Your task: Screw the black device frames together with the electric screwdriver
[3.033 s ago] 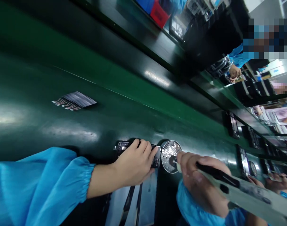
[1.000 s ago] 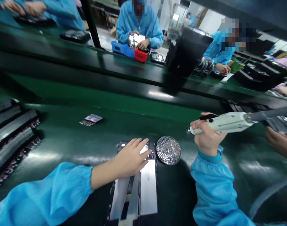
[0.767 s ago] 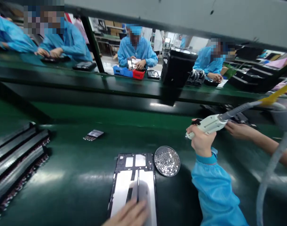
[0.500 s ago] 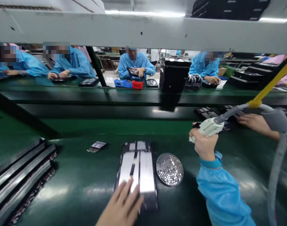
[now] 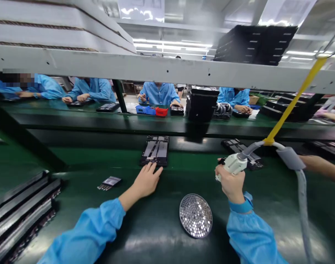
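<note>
An opened tablet (image 5: 155, 151) with two silver battery panels lies at the dark strip beyond my green worktop. My left hand (image 5: 147, 179) reaches to its near edge, fingers stretched out and fingertips at the edge, not gripping it. Raised over the right side, my right hand (image 5: 230, 181) is closed around a white air gun (image 5: 235, 164) with a grey hose (image 5: 303, 205), which hangs from a yellow strap (image 5: 296, 102). Between my forearms lies a round dish (image 5: 195, 215) covered with small shiny silver spots.
Long black strips (image 5: 21, 216) lie stacked at the left, near a small flat piece with several prongs (image 5: 109, 183). Another opened tablet (image 5: 243, 154) lies behind the air gun. A neighbour's arm (image 5: 323, 167) comes in from the right. A shelf beam (image 5: 167, 69) crosses above; co-workers sit opposite.
The tablet has moved away from me, from beside the dish to the far strip, with my left hand following it forward. My right hand still holds the air gun. The view has tilted up.
</note>
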The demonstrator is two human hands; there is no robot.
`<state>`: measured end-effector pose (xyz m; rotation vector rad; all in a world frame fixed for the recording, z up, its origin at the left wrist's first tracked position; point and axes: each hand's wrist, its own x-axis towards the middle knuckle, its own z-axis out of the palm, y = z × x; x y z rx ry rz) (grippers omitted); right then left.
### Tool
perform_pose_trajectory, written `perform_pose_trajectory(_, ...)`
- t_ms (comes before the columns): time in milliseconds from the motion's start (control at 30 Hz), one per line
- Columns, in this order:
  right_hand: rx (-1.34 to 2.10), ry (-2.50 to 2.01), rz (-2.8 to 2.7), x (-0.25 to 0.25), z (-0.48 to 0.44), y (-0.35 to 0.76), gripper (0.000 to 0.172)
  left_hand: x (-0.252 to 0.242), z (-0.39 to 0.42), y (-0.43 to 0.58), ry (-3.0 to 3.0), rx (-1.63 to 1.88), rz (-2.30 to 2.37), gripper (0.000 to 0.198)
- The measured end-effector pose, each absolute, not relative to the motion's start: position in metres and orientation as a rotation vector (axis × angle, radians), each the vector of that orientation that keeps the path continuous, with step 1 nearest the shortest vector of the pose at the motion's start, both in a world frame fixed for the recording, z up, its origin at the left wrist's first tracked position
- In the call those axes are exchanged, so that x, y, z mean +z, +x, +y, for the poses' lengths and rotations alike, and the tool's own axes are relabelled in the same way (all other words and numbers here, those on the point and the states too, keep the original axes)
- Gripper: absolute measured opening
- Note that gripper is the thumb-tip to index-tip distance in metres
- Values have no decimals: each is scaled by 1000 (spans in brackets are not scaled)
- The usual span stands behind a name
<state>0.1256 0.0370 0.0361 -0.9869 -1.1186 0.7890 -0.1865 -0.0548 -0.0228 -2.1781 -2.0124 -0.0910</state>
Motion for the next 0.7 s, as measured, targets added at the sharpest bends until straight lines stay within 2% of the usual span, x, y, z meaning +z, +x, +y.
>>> perform_pose_trajectory(200,846,-1003,-1149,33,35,119,20,-44,-86,-161,-2233,-180,-1869,41)
perform_pose_trajectory(433,857,-843,-1208,57,14,122,23,-49,-81,-159,-2320,-366,-1910,43)
perform_pose_trajectory(567,1102,-789,-1253,63,-17,112,22,-50,-81,-159,-2374,-465,-1909,44)
perform_pose_trajectory(700,1313,-783,-1316,45,-43,97,21,-46,-82,-158,-2350,-540,-1889,41)
